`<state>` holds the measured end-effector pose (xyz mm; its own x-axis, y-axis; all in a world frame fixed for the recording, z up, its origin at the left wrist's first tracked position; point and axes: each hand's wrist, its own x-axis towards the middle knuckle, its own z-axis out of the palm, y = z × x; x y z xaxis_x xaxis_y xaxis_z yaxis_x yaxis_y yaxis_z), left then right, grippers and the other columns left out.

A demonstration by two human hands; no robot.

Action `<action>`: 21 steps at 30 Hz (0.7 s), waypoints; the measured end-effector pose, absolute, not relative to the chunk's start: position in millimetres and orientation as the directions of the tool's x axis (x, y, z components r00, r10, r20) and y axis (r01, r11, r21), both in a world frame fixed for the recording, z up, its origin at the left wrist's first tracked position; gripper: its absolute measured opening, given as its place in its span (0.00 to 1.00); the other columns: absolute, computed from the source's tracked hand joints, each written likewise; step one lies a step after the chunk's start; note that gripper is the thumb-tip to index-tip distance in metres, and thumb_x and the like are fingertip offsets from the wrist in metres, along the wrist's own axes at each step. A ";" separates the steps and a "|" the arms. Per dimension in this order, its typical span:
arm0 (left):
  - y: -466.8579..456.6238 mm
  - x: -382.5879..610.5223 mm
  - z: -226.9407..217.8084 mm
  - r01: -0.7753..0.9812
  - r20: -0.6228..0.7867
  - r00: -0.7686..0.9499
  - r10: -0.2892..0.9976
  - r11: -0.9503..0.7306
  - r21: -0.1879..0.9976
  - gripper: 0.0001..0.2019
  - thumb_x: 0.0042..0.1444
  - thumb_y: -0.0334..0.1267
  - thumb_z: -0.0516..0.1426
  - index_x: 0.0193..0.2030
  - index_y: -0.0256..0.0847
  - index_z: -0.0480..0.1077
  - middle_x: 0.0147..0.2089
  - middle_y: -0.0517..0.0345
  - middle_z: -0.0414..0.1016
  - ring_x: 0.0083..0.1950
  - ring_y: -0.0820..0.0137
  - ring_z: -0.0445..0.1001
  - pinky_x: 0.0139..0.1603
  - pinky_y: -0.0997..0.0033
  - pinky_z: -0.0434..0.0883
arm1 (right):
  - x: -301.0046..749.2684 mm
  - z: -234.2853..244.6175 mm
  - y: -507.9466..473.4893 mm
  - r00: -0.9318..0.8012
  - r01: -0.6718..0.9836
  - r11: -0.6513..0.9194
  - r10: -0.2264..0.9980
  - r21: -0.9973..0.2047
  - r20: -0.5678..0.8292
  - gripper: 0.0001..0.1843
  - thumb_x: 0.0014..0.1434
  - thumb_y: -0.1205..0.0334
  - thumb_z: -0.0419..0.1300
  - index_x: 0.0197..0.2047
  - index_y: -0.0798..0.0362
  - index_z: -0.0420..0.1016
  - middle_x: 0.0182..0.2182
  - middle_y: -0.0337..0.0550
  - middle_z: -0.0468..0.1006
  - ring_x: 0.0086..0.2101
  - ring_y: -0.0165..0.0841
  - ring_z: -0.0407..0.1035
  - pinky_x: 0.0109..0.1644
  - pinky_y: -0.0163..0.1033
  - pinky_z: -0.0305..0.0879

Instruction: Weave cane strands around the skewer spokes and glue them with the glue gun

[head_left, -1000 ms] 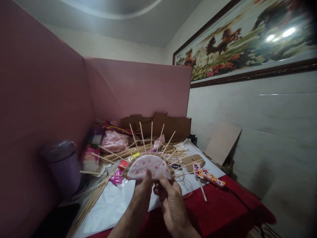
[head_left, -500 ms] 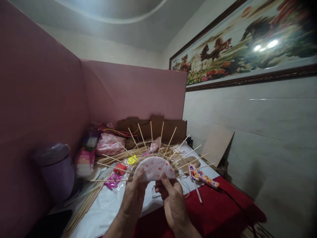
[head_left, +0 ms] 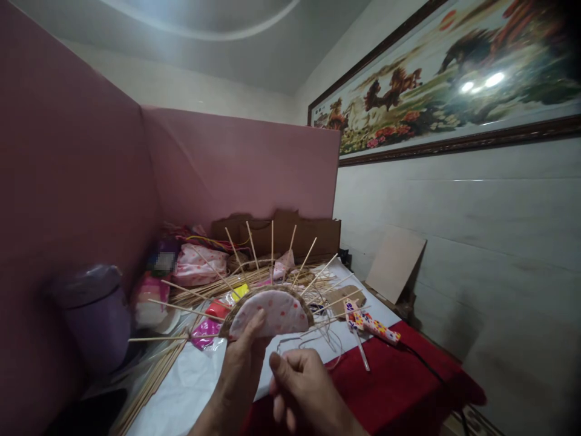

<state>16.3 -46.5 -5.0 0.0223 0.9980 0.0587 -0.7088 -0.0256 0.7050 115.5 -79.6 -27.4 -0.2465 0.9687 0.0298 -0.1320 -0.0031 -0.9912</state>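
Pink partition (head_left: 245, 163) behind table (head_left: 399, 378). Your left hand (head_left: 245, 360) pinches the half-round fabric piece (head_left: 284, 312), long axis left-to-right, up-left of your curled right hand (head_left: 302, 378); can't tell whether that holds anything.

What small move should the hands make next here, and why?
Probably raise the right hand to steady the right end of the half-round, red-dotted pale fabric piece with thin wooden sticks fanning out: only the left hand grips it, thumb pressed left of its centre, while the right, fingers curled, sits apart below its straight edge.
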 end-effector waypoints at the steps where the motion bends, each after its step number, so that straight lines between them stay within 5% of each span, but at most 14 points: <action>1: -45.9 16.4 -4.9 -0.706 0.083 0.043 0.996 -0.028 0.708 0.12 0.47 0.34 0.61 0.40 0.34 0.73 0.38 0.49 0.78 0.42 0.61 0.75 0.41 0.65 0.70 | 121.5 -20.3 -82.4 -0.212 -0.048 0.107 0.970 -0.993 0.115 0.27 0.54 0.39 0.53 0.22 0.57 0.68 0.11 0.35 0.65 0.10 0.23 0.55 0.13 0.28 0.46; 4: -43.6 17.4 -5.9 -0.701 0.134 0.065 0.989 -0.051 0.711 0.14 0.46 0.35 0.61 0.41 0.34 0.73 0.39 0.48 0.78 0.42 0.61 0.75 0.42 0.63 0.71 | 140.2 10.4 -81.3 0.055 0.360 0.528 0.811 -0.769 0.583 0.12 0.59 0.55 0.54 0.35 0.54 0.74 0.27 0.42 0.74 0.28 0.30 0.67 0.33 0.34 0.63; 7: -42.4 18.4 -7.2 -0.695 0.114 0.022 0.993 -0.066 0.716 0.14 0.43 0.34 0.63 0.40 0.35 0.73 0.40 0.50 0.78 0.41 0.62 0.75 0.42 0.64 0.71 | 154.5 35.4 -65.1 0.109 0.711 0.538 0.550 -0.452 0.828 0.13 0.59 0.65 0.51 0.45 0.52 0.72 0.38 0.47 0.70 0.40 0.36 0.64 0.46 0.43 0.61; 12: -45.4 19.9 -5.8 -0.677 0.079 0.027 0.996 -0.040 0.735 0.13 0.42 0.32 0.64 0.38 0.35 0.74 0.37 0.52 0.78 0.39 0.65 0.75 0.39 0.68 0.71 | 160.9 41.4 -40.7 0.015 0.853 0.448 0.489 -0.266 0.872 0.18 0.58 0.70 0.50 0.51 0.53 0.70 0.37 0.47 0.65 0.39 0.37 0.62 0.44 0.44 0.62; 21: -47.6 22.0 -3.3 -0.675 0.084 0.036 0.996 -0.038 0.737 0.15 0.40 0.34 0.65 0.38 0.37 0.75 0.37 0.52 0.79 0.41 0.61 0.75 0.42 0.65 0.71 | 159.3 38.1 -40.8 0.005 0.850 0.460 0.480 -0.256 0.877 0.19 0.57 0.72 0.50 0.50 0.52 0.71 0.37 0.47 0.65 0.39 0.37 0.62 0.43 0.44 0.63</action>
<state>22.0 -47.6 -3.3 0.0355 0.9958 0.0839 -0.6751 -0.0380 0.7368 159.3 -40.8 38.1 0.0048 0.4803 0.8771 0.8504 0.4596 -0.2563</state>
